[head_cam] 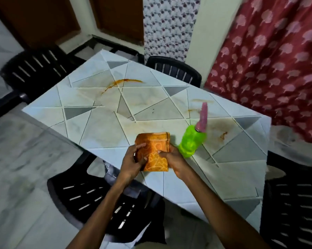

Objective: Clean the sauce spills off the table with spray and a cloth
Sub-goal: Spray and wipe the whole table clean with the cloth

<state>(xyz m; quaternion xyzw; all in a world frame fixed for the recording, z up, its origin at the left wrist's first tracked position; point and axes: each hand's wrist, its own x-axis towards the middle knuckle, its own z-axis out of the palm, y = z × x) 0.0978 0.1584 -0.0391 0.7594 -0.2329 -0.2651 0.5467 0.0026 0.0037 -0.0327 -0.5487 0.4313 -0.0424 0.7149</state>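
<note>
A folded orange patterned cloth [155,150] is held over the near part of the table [101,126]. My left hand [132,160] grips its left edge and my right hand [173,160] grips its right edge, thumb on top. A green spray bottle [191,142] with a pink nozzle stands just right of my right hand. An orange sauce arc [121,83] streaks the far side of the table. Smaller sauce marks [223,135] lie right of the bottle, and a faint smear [198,101] sits behind it.
Black plastic chairs surround the table: one at far left [34,69], one at the far side [175,71], one below my arms [90,198], one at right [295,203]. A red patterned curtain [270,60] hangs at right. The floor is marble.
</note>
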